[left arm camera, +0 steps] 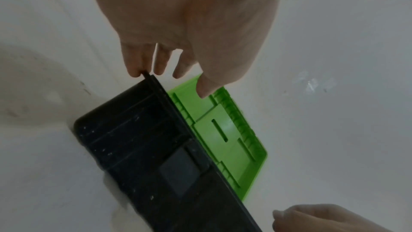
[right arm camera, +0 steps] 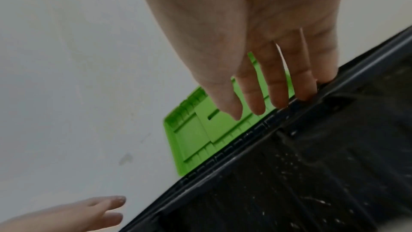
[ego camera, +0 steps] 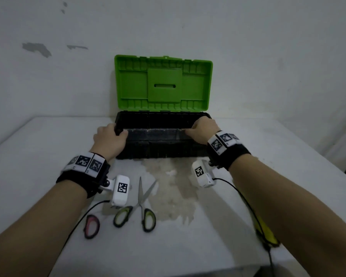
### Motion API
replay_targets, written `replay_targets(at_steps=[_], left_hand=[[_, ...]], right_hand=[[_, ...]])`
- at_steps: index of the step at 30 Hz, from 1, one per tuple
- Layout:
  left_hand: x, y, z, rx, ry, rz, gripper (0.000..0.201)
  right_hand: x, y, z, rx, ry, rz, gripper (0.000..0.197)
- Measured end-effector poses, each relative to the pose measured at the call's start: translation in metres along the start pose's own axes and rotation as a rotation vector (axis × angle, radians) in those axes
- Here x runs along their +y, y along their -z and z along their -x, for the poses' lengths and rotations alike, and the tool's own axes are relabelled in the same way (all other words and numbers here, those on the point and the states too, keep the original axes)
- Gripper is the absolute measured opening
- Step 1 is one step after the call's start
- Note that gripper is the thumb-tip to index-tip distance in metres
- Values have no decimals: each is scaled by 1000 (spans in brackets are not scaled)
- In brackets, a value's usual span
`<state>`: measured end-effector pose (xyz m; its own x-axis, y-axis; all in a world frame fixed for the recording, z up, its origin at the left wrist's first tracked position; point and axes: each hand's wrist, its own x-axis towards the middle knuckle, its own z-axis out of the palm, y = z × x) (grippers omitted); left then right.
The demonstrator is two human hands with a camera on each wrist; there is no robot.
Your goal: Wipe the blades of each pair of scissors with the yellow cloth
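Only head view shows scissors, cloth.

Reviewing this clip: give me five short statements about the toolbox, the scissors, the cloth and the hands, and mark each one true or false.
1. The toolbox lid stands open. True.
2. The left hand holds the green-handled scissors. False: they lie on the table, blades apart; the hand rests on the black toolbox base.
3. The right hand is at the toolbox's front rim. True.
4. The yellow cloth lies inside the toolbox. False: it lies on the table beneath the right forearm.
5. A pink-handled pair lies near the left forearm. True.
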<state>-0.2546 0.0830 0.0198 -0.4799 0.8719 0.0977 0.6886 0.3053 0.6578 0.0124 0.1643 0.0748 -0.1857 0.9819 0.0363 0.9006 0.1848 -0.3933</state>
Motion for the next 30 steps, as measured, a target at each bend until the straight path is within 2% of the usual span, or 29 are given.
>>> replay_targets(at_steps=[2,4,6,10,13,16,19,23,27,30], left_hand=[[7,6,30,-2,-9,-111,65],[11,8,62,-10,-6,-212,62],[11,7,91,-69,-20,-281,57],[4,-2,135,-289,10,-358,45],[2,-7,158,-364,4,-410,36],[4,-11,170,-398,-11,-513,31],[5,-13,176,-348,-36,-571,28],[4,-14,175,-339,-44,-578,26],[4,-12,172,-351,-63,-459,19],[4,-10,169,-339,-43,-201,8]], right_hand=[[17,9,36,93,75,-23,25],[38,18,77,143,91,-58,22],[61,22,113,131,41,-87,22],[112,24,163,81,-73,-88,24],[139,24,183,49,-168,-44,33],[156,20,189,-21,-233,47,43],[164,13,181,-60,-259,103,51],[163,10,167,-58,-216,204,56],[163,6,150,-136,-180,245,58],[168,2,142,-179,-175,230,56]])
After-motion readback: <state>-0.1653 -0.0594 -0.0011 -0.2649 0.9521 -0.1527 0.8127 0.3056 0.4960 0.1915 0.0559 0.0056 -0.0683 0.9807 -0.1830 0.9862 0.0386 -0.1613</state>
